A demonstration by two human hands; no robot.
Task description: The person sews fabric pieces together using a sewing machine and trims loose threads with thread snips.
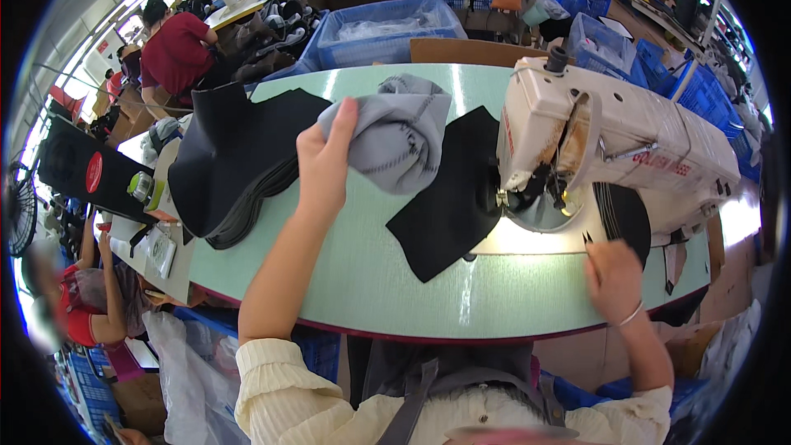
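Observation:
My left hand point(325, 161) is raised over the table, fingers closed on a bunched grey fabric piece point(400, 144) with dark stitch-like lines. A stack of black fabric pieces point(239, 161) lies to its left. Right of the grey fabric, a single black fabric piece point(445, 214) lies flat, its right edge at the needle area of a white sewing machine point(610, 128). My right hand point(616, 280) is closed at the front of the machine bed. Two dark pointed tips stick out of it, like those of thread snips point(587, 238); the fingers hide the rest.
The pale green tabletop point(346, 288) curves around me. More black pieces point(624, 218) stand under the machine arm. A blue crate point(391, 37) sits beyond the far edge. One person in red point(173, 49) sits back left; another person point(91, 305) is close on the left.

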